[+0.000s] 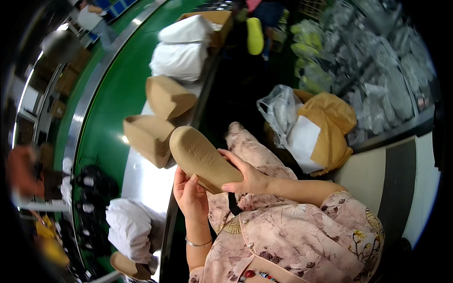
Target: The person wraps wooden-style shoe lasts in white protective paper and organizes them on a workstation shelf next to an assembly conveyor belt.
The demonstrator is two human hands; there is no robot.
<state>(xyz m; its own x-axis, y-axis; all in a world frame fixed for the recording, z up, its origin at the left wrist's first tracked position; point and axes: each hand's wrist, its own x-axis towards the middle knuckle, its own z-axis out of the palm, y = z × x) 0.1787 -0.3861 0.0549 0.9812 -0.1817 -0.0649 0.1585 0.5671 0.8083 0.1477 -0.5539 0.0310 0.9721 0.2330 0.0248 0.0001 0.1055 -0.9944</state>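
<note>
In front of me I hold a tan shoe-shaped form [200, 158], its flat, sole-like face turned up with raised marks on it. My right hand [247, 174] grips its near right end, thumb along the edge. My left hand [191, 193] pinches its lower left edge between thumb and fingers. Beside it on the metal table edge lies another tan form [148, 137] with a ribbed side. Just beyond sits a third tan form [168, 98], hollow and open. What these forms are made of I cannot tell.
White wrapped bundles [178, 61] sit farther along the metal ledge [146, 181], before a cardboard box [219, 21]. A white bundle [128, 228] lies nearer. Left runs a green conveyor belt [111, 113] with black shoes [92, 207]. Right stand brown paper [330, 118] and bagged grey items [377, 80].
</note>
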